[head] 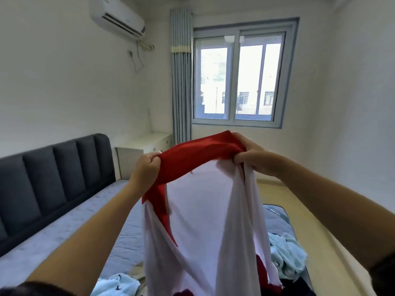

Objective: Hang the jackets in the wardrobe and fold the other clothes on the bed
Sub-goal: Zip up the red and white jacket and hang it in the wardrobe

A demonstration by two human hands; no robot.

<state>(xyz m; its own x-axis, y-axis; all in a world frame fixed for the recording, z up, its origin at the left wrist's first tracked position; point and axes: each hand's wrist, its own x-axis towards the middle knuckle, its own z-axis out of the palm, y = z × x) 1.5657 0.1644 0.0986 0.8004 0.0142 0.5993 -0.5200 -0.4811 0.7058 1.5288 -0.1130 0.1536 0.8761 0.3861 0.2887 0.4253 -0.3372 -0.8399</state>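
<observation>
I held the red and white top [198,201] up over the bed [70,227], left hand [147,169] and right hand [250,155] both gripping its red edge. Next I needed to lay it flat for folding.

Both bare forearms reach forward and upward from the near corners. The left hand [147,168] is closed in a fist, gripping the red top edge of a red-and-white garment [201,210]. The right hand [253,157], slightly higher and farther right, grips the same edge with curled fingers.
</observation>
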